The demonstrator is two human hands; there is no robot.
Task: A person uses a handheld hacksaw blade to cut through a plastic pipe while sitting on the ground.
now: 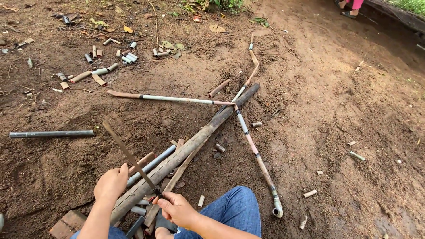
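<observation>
My right hand (176,209) grips the near end of a thin hacksaw blade (129,156) that slants up and left across the pipes. My left hand (111,183) presses down on a grey plastic pipe (150,165) lying beside a thick muddy pole (195,139). The blade crosses the grey pipe just next to my left fingers. My knee in blue jeans (237,212) shows at the bottom.
Bare brown soil all around. A long jointed muddy pipe with an elbow end (256,155) runs to the right. Another long pipe (170,99) lies across. A dark pipe (51,133) lies left. Several short cut pieces (99,66) lie at upper left. Another person's foot (349,9) is at top right.
</observation>
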